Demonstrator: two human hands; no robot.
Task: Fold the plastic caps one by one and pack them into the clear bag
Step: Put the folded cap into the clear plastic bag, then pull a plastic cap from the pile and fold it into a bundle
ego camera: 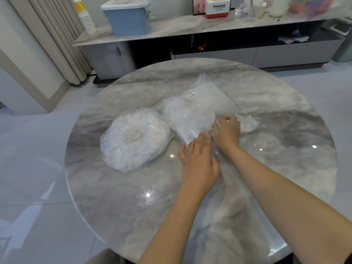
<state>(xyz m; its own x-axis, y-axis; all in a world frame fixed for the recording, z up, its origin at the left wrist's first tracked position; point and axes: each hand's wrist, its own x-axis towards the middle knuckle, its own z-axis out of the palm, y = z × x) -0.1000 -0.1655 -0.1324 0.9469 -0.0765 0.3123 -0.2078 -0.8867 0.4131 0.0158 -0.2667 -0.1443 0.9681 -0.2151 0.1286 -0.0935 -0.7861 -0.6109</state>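
A round stack of clear plastic caps (134, 139) lies on the left of the round marble table (133, 202). To its right lies the clear bag (196, 105), with a white label and folded caps inside. My left hand (199, 161) lies flat with straight fingers on the bag's near end. My right hand (226, 130) sits just right of it, fingers curled, under or inside clear film at the bag's mouth. A folded cap (247, 124) sticks out to the right of that hand.
Behind the table runs a low grey cabinet (209, 54) carrying a blue lidded box (127, 16), a stack of paper cups (85, 18) and assorted items. Beige curtains (57, 39) hang at the left. Glossy white floor surrounds the table.
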